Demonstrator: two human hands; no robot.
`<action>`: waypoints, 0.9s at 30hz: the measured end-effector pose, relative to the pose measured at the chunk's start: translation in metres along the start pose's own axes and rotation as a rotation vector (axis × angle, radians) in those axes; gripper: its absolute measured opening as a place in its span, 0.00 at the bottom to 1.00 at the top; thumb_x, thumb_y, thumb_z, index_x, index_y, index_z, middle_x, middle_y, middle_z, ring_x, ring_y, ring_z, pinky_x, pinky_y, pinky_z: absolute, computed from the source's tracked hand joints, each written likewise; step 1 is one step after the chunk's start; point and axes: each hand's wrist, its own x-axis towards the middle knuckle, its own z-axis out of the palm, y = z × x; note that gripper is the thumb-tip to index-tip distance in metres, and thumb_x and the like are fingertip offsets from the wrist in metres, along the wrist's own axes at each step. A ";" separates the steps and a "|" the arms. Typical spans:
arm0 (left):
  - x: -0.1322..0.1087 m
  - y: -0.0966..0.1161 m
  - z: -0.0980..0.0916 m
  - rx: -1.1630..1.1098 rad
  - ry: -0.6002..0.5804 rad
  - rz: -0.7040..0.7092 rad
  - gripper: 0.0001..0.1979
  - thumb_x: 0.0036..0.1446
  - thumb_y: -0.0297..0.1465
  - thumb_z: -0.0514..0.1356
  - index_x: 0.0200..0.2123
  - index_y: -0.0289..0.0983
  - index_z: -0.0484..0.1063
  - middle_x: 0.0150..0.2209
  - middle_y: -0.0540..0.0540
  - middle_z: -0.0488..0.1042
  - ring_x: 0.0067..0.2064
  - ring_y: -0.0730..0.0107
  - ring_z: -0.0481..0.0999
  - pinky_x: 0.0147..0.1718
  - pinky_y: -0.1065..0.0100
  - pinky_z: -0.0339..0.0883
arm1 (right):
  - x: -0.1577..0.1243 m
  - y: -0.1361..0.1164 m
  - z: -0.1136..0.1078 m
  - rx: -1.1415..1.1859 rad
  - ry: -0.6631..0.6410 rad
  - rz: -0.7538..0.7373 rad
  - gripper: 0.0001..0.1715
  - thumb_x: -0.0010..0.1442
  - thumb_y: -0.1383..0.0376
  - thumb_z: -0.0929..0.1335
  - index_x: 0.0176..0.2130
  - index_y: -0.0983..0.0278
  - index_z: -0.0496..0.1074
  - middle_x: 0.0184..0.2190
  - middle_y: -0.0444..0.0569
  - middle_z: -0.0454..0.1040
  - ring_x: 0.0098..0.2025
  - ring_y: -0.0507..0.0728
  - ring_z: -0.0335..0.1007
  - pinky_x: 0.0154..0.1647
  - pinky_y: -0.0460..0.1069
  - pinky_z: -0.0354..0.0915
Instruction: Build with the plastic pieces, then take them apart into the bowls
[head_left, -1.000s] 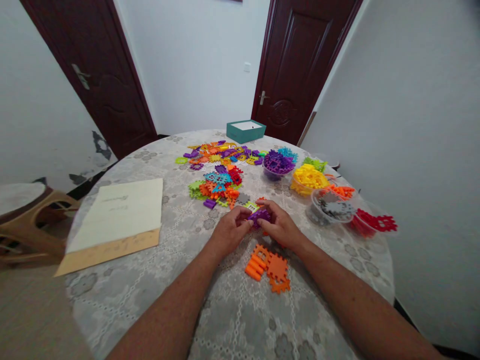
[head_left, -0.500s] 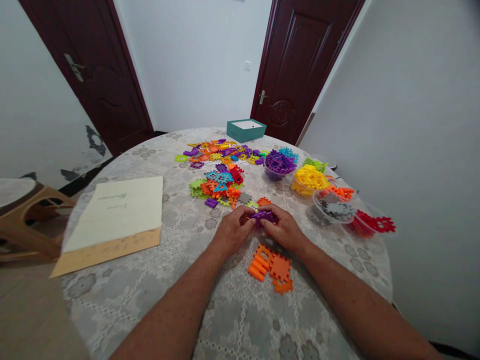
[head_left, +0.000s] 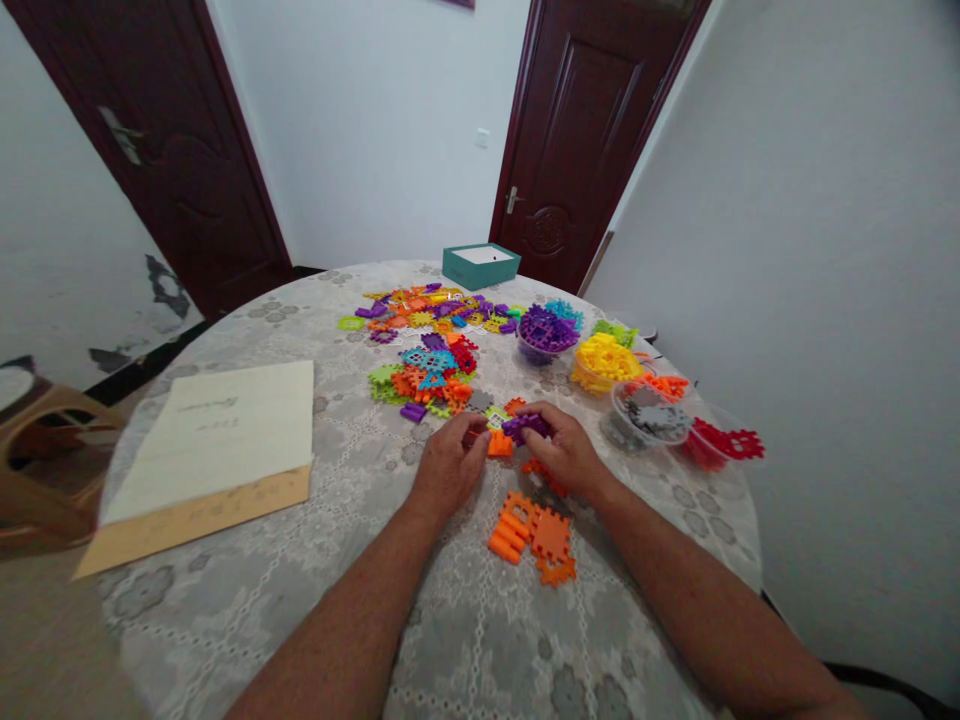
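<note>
Both my hands rest near the middle of the round table (head_left: 247, 600). My right hand (head_left: 568, 455) is closed on a purple toothed plastic piece (head_left: 526, 426). My left hand (head_left: 448, 468) is curled, its fingertips pinching an orange toothed piece (head_left: 499, 444) that lies just left of the purple one. Under my right hand lies another orange piece (head_left: 541, 471). A joined set of orange pieces (head_left: 534, 537) sits on the cloth just below my hands.
Mixed loose pieces (head_left: 426, 374) and a further pile (head_left: 435, 305) lie beyond my hands. Bowls of purple (head_left: 547, 331), yellow (head_left: 604, 362), grey (head_left: 651, 416) and red pieces (head_left: 718, 444) line the right. A teal box (head_left: 481, 264) stands far back; papers (head_left: 214, 435) lie left.
My hands have parted slightly: the right keeps the purple piece, and the left now pinches an orange piece beside it. The camera view shifted a little.
</note>
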 end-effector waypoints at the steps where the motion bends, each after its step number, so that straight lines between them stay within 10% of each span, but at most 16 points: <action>1: 0.001 -0.002 -0.001 0.045 0.038 0.014 0.09 0.65 0.33 0.59 0.46 0.40 0.77 0.43 0.44 0.82 0.43 0.61 0.80 0.47 0.60 0.72 | 0.006 0.000 -0.008 -0.047 0.031 -0.001 0.17 0.64 0.63 0.68 0.52 0.60 0.76 0.43 0.48 0.80 0.41 0.58 0.76 0.45 0.52 0.69; 12: 0.005 -0.013 -0.006 0.178 0.171 0.008 0.09 0.66 0.35 0.57 0.42 0.41 0.76 0.40 0.45 0.82 0.42 0.60 0.80 0.45 0.61 0.71 | 0.157 0.030 -0.141 -0.684 0.172 -0.099 0.20 0.63 0.68 0.67 0.53 0.65 0.79 0.47 0.55 0.82 0.47 0.61 0.76 0.54 0.54 0.67; 19: 0.005 -0.015 -0.007 0.222 0.189 -0.015 0.09 0.67 0.36 0.56 0.39 0.41 0.75 0.38 0.46 0.82 0.39 0.62 0.80 0.40 0.63 0.70 | 0.192 0.067 -0.143 -0.747 -0.130 -0.088 0.23 0.61 0.75 0.66 0.52 0.65 0.81 0.46 0.53 0.83 0.45 0.57 0.76 0.53 0.49 0.66; 27: 0.007 -0.016 -0.007 0.220 0.179 -0.011 0.09 0.67 0.36 0.56 0.39 0.41 0.76 0.37 0.46 0.82 0.38 0.62 0.80 0.39 0.63 0.69 | 0.202 0.082 -0.145 -0.740 -0.073 -0.074 0.25 0.60 0.74 0.69 0.56 0.66 0.79 0.50 0.55 0.80 0.45 0.57 0.76 0.52 0.50 0.68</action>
